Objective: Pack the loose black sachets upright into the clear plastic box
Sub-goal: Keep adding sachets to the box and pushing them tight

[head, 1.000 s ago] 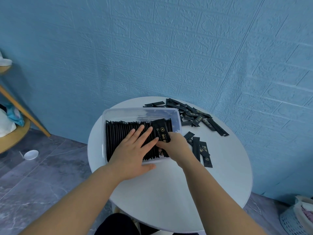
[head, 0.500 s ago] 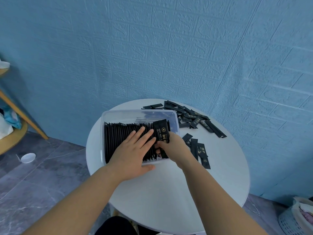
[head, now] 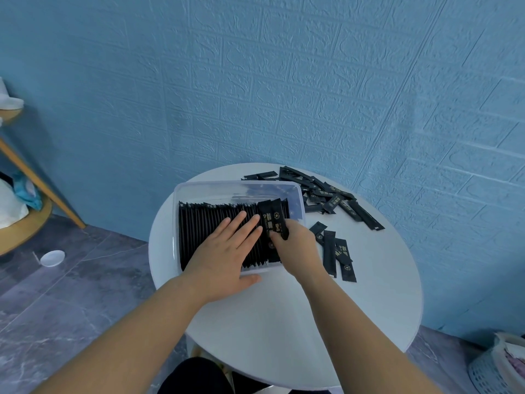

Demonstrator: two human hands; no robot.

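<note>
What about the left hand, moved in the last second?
No. The left hand still lies flat on the packed sachets, same spot against the clear plastic box.

Left hand (head: 227, 251) flat on packed sachets (head: 210, 231) in clear box (head: 181, 191); right hand (head: 295, 245) apparently pinching sachet (head: 271, 216)

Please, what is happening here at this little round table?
A person is filling a clear plastic box on the white table with black sachets. The left hand lies flat on the packed row of upright sachets. The right hand pinches a single sachet at the right end of that row. Loose sachets lie on the table, right of the box and behind it.
</note>
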